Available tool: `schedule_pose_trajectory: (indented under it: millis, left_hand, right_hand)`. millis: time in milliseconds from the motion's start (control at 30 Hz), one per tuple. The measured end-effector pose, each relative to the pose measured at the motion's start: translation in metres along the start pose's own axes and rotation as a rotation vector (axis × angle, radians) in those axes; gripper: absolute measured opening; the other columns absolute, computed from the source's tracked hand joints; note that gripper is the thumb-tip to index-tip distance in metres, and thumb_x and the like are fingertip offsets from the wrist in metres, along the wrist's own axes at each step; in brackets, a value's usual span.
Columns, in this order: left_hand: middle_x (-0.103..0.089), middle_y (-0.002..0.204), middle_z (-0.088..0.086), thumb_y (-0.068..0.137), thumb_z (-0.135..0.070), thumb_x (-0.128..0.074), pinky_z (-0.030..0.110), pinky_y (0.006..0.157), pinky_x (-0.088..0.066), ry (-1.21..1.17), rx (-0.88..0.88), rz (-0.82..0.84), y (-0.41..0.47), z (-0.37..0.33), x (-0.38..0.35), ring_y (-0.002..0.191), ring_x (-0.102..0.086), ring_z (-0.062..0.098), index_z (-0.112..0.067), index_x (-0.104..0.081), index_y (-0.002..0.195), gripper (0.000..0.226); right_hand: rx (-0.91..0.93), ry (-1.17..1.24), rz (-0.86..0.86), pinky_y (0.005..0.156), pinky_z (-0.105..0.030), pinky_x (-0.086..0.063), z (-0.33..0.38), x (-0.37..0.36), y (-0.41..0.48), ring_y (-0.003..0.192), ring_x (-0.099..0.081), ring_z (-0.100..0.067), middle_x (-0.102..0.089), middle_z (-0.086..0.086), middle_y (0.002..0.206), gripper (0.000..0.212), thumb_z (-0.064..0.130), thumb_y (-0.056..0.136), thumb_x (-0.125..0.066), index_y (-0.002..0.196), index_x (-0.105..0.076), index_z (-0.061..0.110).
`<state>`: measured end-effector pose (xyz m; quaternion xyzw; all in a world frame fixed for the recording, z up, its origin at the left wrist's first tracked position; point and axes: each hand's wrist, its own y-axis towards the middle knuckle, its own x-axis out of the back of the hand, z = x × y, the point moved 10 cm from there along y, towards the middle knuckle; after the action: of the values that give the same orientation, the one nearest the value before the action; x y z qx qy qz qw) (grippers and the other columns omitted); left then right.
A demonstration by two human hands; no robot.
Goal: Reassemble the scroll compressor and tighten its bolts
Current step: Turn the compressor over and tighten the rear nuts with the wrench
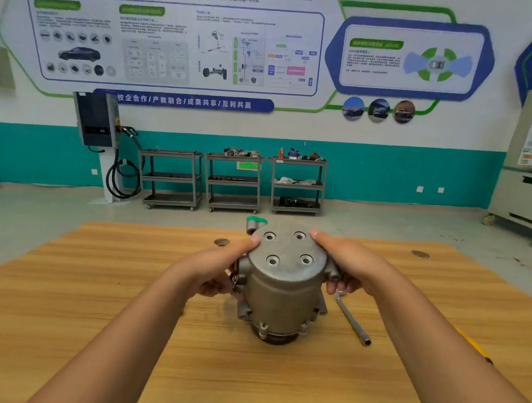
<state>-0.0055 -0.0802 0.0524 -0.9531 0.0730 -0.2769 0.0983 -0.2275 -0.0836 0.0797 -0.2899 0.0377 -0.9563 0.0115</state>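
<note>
1. Looking down through the head camera, I see the scroll compressor standing on its end around the middle of the wooden table.
2. Its flat round top faces up and has 4 sunken holes in it. I cannot tell if bolts sit in those holes.
3. The left hand grips the left side of the compressor. Its thumb lies on the top rim and its fingers curl round the side below.
4. The right hand grips the right side. 1 finger lies along the top rim, and the others curl under a lug that sticks out there.
5. A small green piece sits at the back of the compressor, up by the top.
6. A long metal wrench lies flat on the table, just to the right of the compressor. Its far end is right below the right hand's fingers, and I cannot tell if they touch.
7. A yellow thing peeks out beside the right arm. I cannot tell what it is.
8. Far behind the table, 3 grey carts stand in a row by the teal and white wall. A black box with a thick cable hangs to their left, and a big poster is above.
</note>
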Motion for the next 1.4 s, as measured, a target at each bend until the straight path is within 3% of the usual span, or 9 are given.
schedule_pose_trajectory:
  millis: [267, 400, 667, 767, 933, 1033, 1133, 1267, 1400]
  left_hand:
    - [-0.075, 0.084, 0.013, 0.044, -0.089, -0.051, 0.017, 0.048, -0.042, 0.030, 0.030, 0.105, 0.022, 0.000, 0.009, 0.047, -0.049, 0.008, -0.012, -0.056, 0.111, 0.103]
    - [-0.075, 0.082, 0.012, 0.042, -0.089, -0.048, 0.018, 0.049, -0.045, -0.021, 0.022, 0.077, 0.020, 0.008, 0.003, 0.049, -0.054, 0.009, -0.011, -0.058, 0.110, 0.104]
    - [-0.075, 0.079, 0.011, 0.045, -0.092, -0.039, 0.024, 0.060, -0.047, -0.086, 0.006, -0.011, 0.013, 0.020, 0.004, 0.060, -0.055, 0.014, -0.015, -0.061, 0.105, 0.100]
    - [-0.074, 0.076, 0.012, 0.047, -0.093, -0.035, 0.027, 0.063, -0.048, -0.106, -0.030, -0.073, 0.013, 0.019, 0.005, 0.060, -0.056, 0.014, -0.016, -0.064, 0.100, 0.098]
    - [-0.074, 0.071, 0.003, 0.053, -0.093, -0.014, 0.026, 0.063, -0.049, 0.084, -0.090, -0.177, 0.006, 0.005, 0.011, 0.068, -0.067, 0.016, -0.024, -0.066, 0.099, 0.098]
    - [-0.072, 0.105, 0.005, 0.055, -0.092, -0.006, 0.034, 0.082, -0.052, 0.295, -0.164, -0.443, -0.005, -0.013, 0.032, 0.097, -0.066, 0.020, -0.021, -0.060, 0.122, 0.112]
    - [-0.031, 0.153, -0.002, 0.060, -0.091, -0.017, 0.043, 0.100, -0.041, 0.266, -0.378, -0.555, -0.021, -0.031, 0.027, 0.133, -0.041, 0.020, -0.040, -0.025, 0.148, 0.103]
    - [-0.002, 0.150, -0.034, 0.053, -0.097, -0.038, 0.039, 0.110, -0.029, 0.234, -0.565, -0.387, -0.027, -0.038, -0.011, 0.136, -0.016, -0.001, -0.064, -0.022, 0.135, 0.090]
    - [-0.003, 0.150, -0.035, 0.047, -0.088, -0.052, 0.024, 0.099, -0.025, 0.148, -0.591, -0.387, -0.027, -0.037, -0.016, 0.121, -0.015, -0.013, -0.071, -0.028, 0.118, 0.076]
  right_hand:
    - [-0.024, 0.073, 0.031, 0.039, -0.017, -0.032, -0.014, 0.000, 0.014, 0.034, -0.044, -0.012, -0.059, -0.009, 0.047, 0.067, 0.068, 0.087, -0.042, 0.066, -0.063, 0.009]
    - [0.017, 0.101, 0.068, 0.040, -0.018, -0.040, -0.022, 0.004, 0.009, 0.040, -0.052, -0.013, -0.065, -0.011, 0.055, 0.070, 0.068, 0.089, -0.036, 0.081, -0.064, 0.005]
    - [-0.036, 0.091, -0.320, 0.045, -0.025, -0.037, -0.099, 0.079, 0.012, 0.045, -0.051, -0.013, -0.063, -0.006, 0.054, 0.033, 0.023, 0.098, -0.050, 0.084, -0.067, -0.001]
    - [-0.128, -0.187, -0.369, 0.057, -0.029, -0.041, -0.134, 0.074, 0.024, 0.063, -0.055, -0.017, -0.064, -0.006, 0.070, 0.022, 0.021, 0.094, -0.059, 0.083, -0.066, 0.004]
    - [-0.307, -0.501, -0.360, 0.082, -0.029, -0.045, -0.181, 0.050, 0.050, 0.107, -0.057, -0.020, -0.062, -0.004, 0.121, 0.038, 0.034, 0.091, -0.062, 0.123, -0.059, 0.014]
    - [-0.330, -0.544, -0.430, 0.073, -0.029, -0.047, -0.191, 0.053, 0.059, 0.099, -0.059, -0.021, -0.062, -0.005, 0.107, 0.037, 0.030, 0.090, -0.062, 0.121, -0.055, 0.011]
    - [-0.404, -0.547, -0.469, 0.062, -0.029, -0.043, -0.200, 0.057, 0.058, 0.088, -0.059, -0.021, -0.060, -0.004, 0.092, 0.035, 0.033, 0.092, -0.059, 0.116, -0.050, 0.010]
    - [-0.415, -0.685, -0.459, 0.052, -0.026, -0.039, -0.199, 0.059, 0.061, 0.074, -0.054, -0.014, -0.050, 0.003, 0.076, 0.013, 0.022, 0.096, -0.050, 0.106, -0.057, 0.015]
    - [-0.402, -0.773, -0.410, 0.046, -0.024, -0.034, -0.192, 0.056, 0.058, 0.066, -0.051, -0.010, -0.053, 0.003, 0.077, 0.013, 0.028, 0.094, -0.052, 0.096, -0.058, 0.016]
